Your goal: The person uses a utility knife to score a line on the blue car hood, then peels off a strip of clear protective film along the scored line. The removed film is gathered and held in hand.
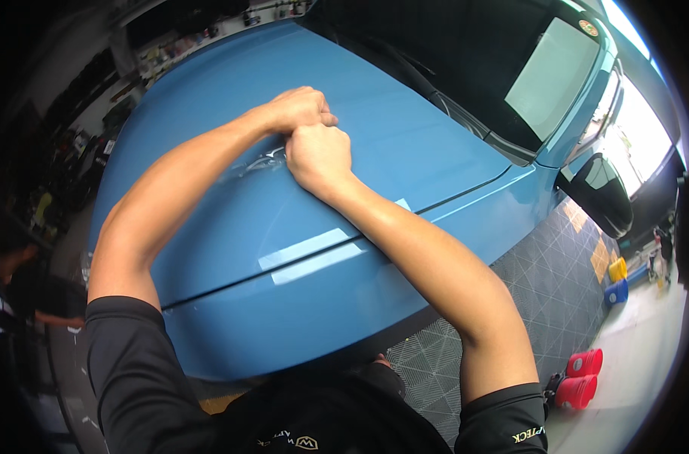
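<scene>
Both my fists meet over the middle of a blue car hood (pixel 231 91). My left hand (pixel 303 110) is closed, knuckles up, just beyond my right hand (pixel 322 155) and touching it. My right hand is closed too, its back turned up. A crumpled, shiny patch of what looks like clear film (pixel 267 159) runs from beneath my right fist toward the left across the hood. What lies inside my left fist is hidden by its fingers. Pale strips (pixel 310 257) lie along both sides of the gap between hood and fender, below my right forearm.
Beyond the hood are the dark windshield (pixel 465 68) and a side mirror (pixel 602 193). Red buckets (pixel 579 390) and a blue bucket (pixel 617 292) stand at right by the dark tiled floor (pixel 526 303). Another person's arm (pixel 61 319) shows at far left. A cluttered shelf (pixel 186 49) is behind.
</scene>
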The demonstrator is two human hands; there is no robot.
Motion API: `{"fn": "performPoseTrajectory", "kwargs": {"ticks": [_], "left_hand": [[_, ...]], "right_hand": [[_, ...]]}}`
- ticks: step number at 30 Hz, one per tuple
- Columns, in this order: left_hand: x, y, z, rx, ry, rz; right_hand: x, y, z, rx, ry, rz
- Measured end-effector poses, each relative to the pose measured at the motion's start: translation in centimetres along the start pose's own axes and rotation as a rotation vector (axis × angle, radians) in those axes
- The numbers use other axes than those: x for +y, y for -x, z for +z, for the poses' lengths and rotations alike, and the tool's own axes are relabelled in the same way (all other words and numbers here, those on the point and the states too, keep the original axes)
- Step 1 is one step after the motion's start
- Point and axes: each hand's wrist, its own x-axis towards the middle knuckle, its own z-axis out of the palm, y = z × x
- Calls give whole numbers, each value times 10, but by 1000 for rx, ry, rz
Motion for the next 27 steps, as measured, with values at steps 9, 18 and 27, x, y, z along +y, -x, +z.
{"fn": "performPoseTrajectory", "kwargs": {"ticks": [9, 18, 27], "left_hand": [[57, 53, 0, 48, -86, -87], [59, 52, -2, 76, -256, 96], [34, 71, 1, 82, -247, 320]], "right_hand": [[43, 45, -107, -395, -354, -273], [66, -81, -70, -462, 155, 249], [79, -19, -55, -130, -221, 359]]}}
